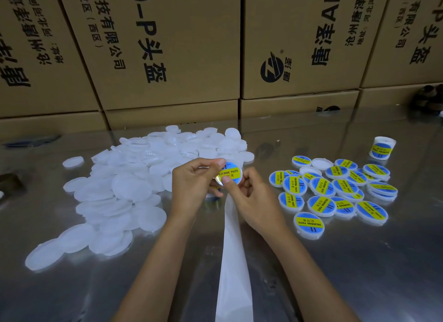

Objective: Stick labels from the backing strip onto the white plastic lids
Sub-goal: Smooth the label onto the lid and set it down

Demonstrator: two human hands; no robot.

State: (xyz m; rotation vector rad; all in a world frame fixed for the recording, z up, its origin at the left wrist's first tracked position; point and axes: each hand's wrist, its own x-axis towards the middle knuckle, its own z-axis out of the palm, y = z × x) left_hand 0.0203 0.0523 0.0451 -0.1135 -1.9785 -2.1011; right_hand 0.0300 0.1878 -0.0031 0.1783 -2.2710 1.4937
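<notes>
Both my hands meet over the middle of the table on one white lid that carries a blue and yellow "SOLDERING PASTE" label. My left hand grips the lid from the left, thumb on its top edge. My right hand holds it from the right, with the thumb pressing on the label's lower edge. The white backing strip runs from under my hands down to the bottom edge of the view. A big heap of plain white lids lies to the left.
Several labelled lids lie in a loose pile on the right of the shiny metal table. A small label roll stands behind them. Stacked cardboard boxes wall off the far edge.
</notes>
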